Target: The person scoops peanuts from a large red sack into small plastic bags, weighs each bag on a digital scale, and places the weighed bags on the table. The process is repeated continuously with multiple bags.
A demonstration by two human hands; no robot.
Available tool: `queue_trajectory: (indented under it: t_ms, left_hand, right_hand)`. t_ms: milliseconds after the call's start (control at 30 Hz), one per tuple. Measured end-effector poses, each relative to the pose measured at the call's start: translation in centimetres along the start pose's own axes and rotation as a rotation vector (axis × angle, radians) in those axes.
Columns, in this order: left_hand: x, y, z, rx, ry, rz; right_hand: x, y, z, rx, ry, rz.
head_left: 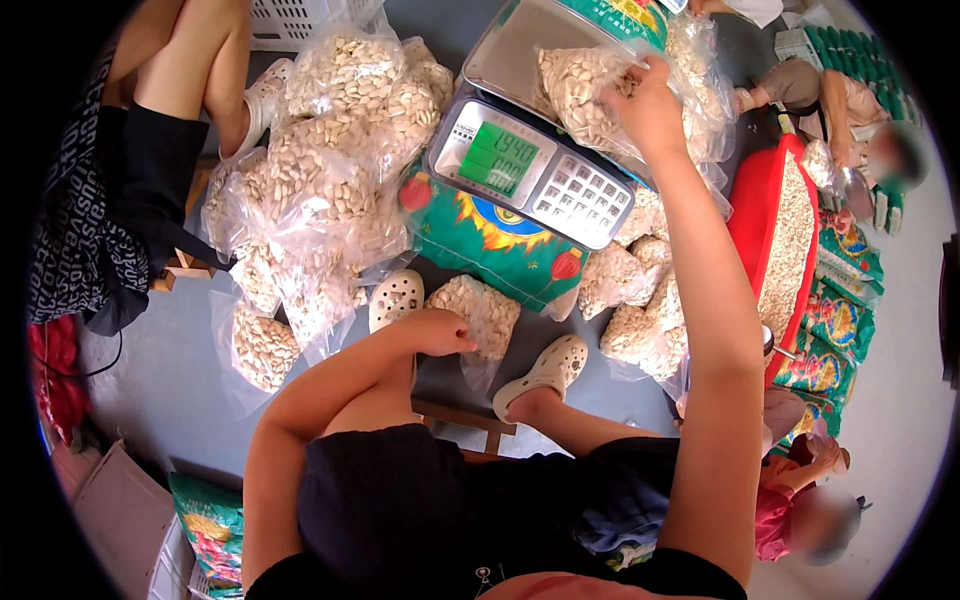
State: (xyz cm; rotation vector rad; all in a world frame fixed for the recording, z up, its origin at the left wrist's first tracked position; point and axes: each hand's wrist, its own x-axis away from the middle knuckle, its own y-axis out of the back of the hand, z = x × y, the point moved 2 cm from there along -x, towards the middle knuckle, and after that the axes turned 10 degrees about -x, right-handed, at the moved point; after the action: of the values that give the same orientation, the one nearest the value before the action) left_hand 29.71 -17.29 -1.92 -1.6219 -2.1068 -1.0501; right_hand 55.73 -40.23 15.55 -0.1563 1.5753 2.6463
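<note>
My right hand (645, 108) reaches far forward. Its fingers are closed on the gathered plastic of a clear bag of pumpkin seeds (575, 90), pale and flat, resting at the right of the scale's metal platform (508, 62). Toward me, the digital scale (505, 205) has a lit green display and a keypad. My left hand (440, 332) is curled shut against another bag of pumpkin seeds (485, 312), low between my feet. Its fingertips seem to pinch that bag's plastic, though the grip is partly hidden. Beneath the scale lies a green printed sack (480, 240).
Filled seed bags (335, 175) are heaped left of the scale; smaller bags (640, 300) lie to its right. A red trough of seeds (780, 250) stands further right, near other people. Someone's legs (185, 90) are at upper left. A white crate (300, 22) stands behind.
</note>
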Motion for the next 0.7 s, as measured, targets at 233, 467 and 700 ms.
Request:
queue_trajectory:
  t_ms: [233, 467, 700]
  left_hand:
    - [0.2, 0.1, 0.0, 0.042, -0.013, 0.028]
    - [0.5, -0.3, 0.5, 0.062, -0.017, -0.014]
    - [0.3, -0.2, -0.1, 0.006, 0.024, 0.021]
  right_hand:
    - [-2.9, -1.7, -1.9, 0.144, 0.133, 0.113]
    - [-1.5, -2.3, 0.4, 0.389, 0.295, 0.024]
    - [-4.8, -1.7, -1.8, 0.579, 0.066, 0.15]
